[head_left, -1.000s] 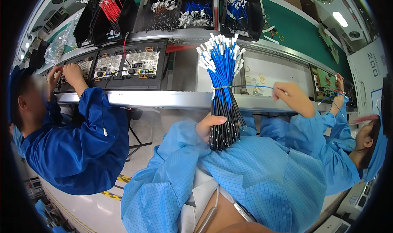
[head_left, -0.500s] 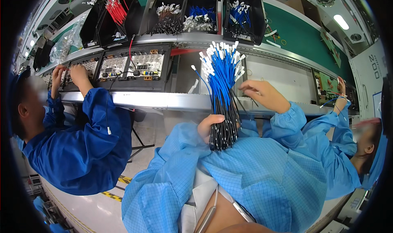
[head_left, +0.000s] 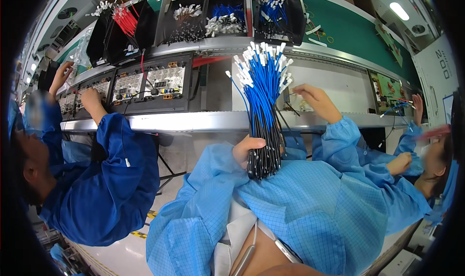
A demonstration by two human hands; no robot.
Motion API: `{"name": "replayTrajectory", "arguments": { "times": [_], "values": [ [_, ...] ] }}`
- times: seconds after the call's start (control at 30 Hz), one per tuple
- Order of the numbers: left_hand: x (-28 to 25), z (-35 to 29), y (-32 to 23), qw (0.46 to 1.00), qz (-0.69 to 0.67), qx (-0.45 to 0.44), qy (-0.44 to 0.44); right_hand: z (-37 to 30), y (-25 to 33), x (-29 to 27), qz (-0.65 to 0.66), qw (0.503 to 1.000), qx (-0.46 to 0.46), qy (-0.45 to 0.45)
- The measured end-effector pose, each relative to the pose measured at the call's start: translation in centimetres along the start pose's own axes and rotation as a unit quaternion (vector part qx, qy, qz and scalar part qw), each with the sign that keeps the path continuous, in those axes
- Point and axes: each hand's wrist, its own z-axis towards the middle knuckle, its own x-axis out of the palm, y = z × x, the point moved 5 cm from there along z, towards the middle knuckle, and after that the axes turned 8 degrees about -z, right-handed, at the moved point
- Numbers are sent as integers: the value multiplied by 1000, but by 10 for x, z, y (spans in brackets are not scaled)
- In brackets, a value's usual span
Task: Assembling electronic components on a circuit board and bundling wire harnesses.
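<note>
My left hand (head_left: pixel 245 151) is closed round the lower, black part of a thick bundle of blue and black wires (head_left: pixel 265 99). The bundle stands upright in front of my chest, its white connectors fanned out at the top and dark tips at the bottom. Just right of the bundle, my right hand (head_left: pixel 319 103) hovers over the near edge of the workbench. Its fingers point left and are somewhat apart, with nothing visible in them. Part of my left hand is hidden behind the wires.
Black bins (head_left: pixel 278 26) of wires line the back of the bench. Boards in a dark fixture (head_left: pixel 164 99) lie at left, where a co-worker in dark blue (head_left: pixel 101 174) works. At right, another co-worker in light blue (head_left: pixel 392 193) sits by a green circuit board (head_left: pixel 390 89).
My view has shifted slightly. My right hand stays beside the bundle, its fingers moved a little. The right co-worker has drawn one hand back; the left one has raised a hand.
</note>
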Motion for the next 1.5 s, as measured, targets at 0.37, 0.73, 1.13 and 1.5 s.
{"name": "replayTrajectory", "arguments": {
  "times": [0.37, 0.73, 1.13, 1.5],
  "values": [
    [9, 2, 0, 998, 59, 9, 25, 6, -24, 31, -254, 957, 75, 116],
    [13, 5, 0, 996, 86, 7, 24, -75, 52, -53, 166, 929, 65, -325],
    [85, 58, -73, 990, 137, 23, 13, -12, 125, -29, -76, 939, -96, -322],
    [55, 227, -214, 942, 300, 79, -129, 162, 24, -129, -104, 961, -48, -251]
  ]
}}
